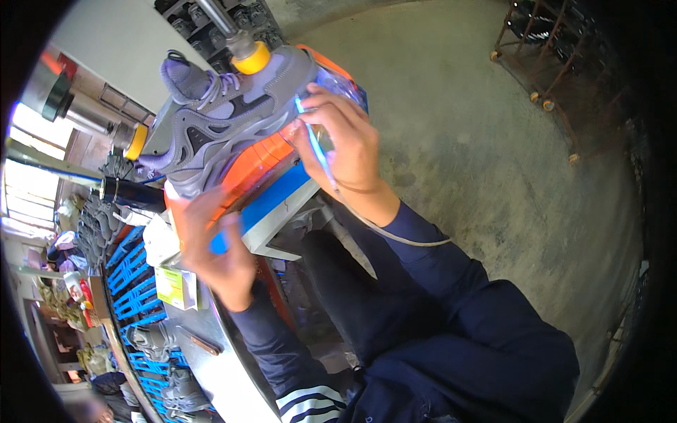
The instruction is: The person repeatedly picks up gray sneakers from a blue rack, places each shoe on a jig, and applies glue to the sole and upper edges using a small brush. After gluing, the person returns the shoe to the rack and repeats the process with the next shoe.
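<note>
A grey sneaker (232, 113) with lilac lining and laces sits tilted on an orange ribbed support (264, 156) of a machine. A metal rod with a yellow-ringed end (253, 58) meets its forefoot, and a second yellow-ringed rod (137, 141) reaches its heel. My right hand (344, 137) grips a slender pen-like tool (317, 145), lit bright blue, with its tip near the toe end of the sole. From the tool's lower end a thin cord (391, 232) runs over my sleeve. Motion blurs my left hand (219, 246), which is below the heel, fingers apart, with nothing visible in it.
A wooden-handled knife (198, 339) lies on the metal table (217, 365) at my left, near a yellow-green box (177, 287). Beyond runs a blue slatted conveyor (129, 285) carrying grey shoes (182, 391). Another person (108, 396) is at lower left. A wheeled rack (545, 69) stands at upper right.
</note>
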The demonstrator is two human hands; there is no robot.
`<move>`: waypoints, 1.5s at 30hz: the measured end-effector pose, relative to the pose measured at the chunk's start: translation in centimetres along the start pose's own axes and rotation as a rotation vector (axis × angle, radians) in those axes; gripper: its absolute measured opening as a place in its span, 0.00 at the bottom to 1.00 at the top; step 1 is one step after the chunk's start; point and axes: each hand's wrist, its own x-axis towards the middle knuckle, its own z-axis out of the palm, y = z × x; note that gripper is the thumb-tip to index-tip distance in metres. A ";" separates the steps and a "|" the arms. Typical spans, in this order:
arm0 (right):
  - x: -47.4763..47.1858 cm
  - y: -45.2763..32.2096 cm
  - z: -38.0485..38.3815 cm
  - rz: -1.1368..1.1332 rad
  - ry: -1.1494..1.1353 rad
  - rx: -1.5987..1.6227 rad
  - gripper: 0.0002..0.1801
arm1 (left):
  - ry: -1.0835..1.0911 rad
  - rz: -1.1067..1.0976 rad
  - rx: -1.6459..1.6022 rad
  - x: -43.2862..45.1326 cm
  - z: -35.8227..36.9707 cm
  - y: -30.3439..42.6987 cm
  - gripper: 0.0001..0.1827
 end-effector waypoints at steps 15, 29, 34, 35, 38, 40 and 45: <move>-2.2 -4.5 6.6 0.192 -0.001 0.010 0.13 | 0.499 -0.897 -1.011 -0.8 0.1 -10.7 0.33; -3.8 -8.7 6.4 0.351 -0.163 0.391 0.13 | 0.376 -0.940 -1.347 -3.2 -0.3 -10.4 0.37; -3.6 -9.2 6.1 0.254 -0.162 0.398 0.11 | 0.502 -0.900 -1.060 -5.1 -0.3 -8.5 0.33; -3.5 -9.4 5.8 0.265 -0.178 0.408 0.11 | 0.517 -0.848 -0.941 -5.4 -0.1 -7.6 0.33; -2.9 -9.3 4.4 0.253 -0.213 0.385 0.11 | 0.599 -0.713 -0.655 -7.3 1.5 -3.2 0.28; -2.2 -9.1 3.7 0.256 -0.227 0.348 0.11 | 0.585 -0.704 -0.482 -8.7 2.4 -0.2 0.30; -0.6 -8.7 1.7 0.335 -0.284 0.321 0.12 | 0.373 -0.609 -0.404 -11.7 5.1 5.8 0.47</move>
